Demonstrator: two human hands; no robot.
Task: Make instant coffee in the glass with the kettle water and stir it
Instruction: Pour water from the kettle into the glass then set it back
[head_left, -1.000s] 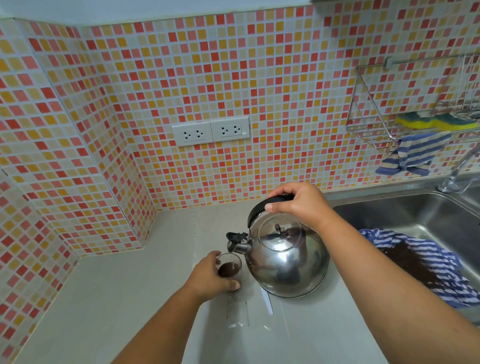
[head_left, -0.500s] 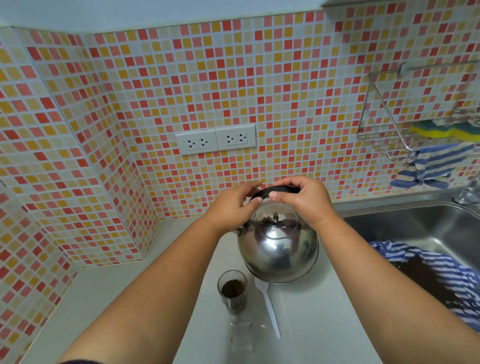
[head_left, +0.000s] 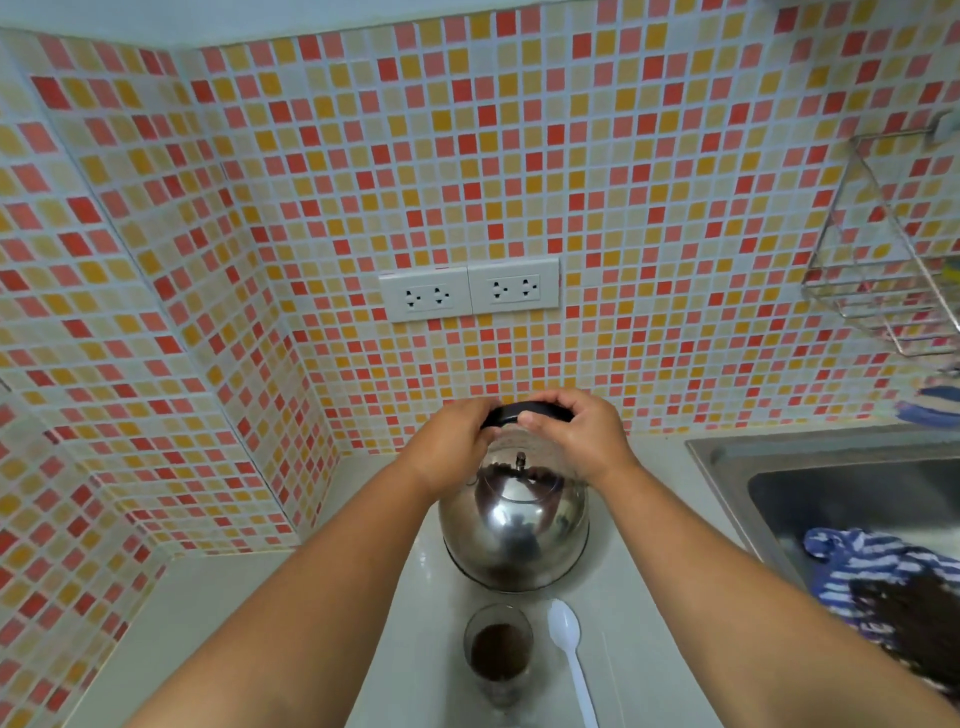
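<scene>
A shiny steel kettle (head_left: 514, 530) with a black handle stands on the pale counter (head_left: 218, 639), behind the glass. Both hands grip the handle on top: my left hand (head_left: 452, 447) on its left end, my right hand (head_left: 576, 436) on its right end. A small clear glass (head_left: 498, 652) holding dark brown coffee stands in front of the kettle, untouched. A white plastic spoon (head_left: 571, 660) lies on the counter just right of the glass, bowl pointing away from me.
A steel sink (head_left: 831, 483) lies to the right with a blue-striped cloth (head_left: 883, 582) in it, stained dark. A wire rack (head_left: 883, 280) hangs on the tiled wall at upper right. Two wall sockets (head_left: 470, 291) sit above the kettle.
My left hand left the glass and joined my right hand on the kettle handle. The kettle moved back from the glass, which now stands alone with the spoon uncovered beside it.
</scene>
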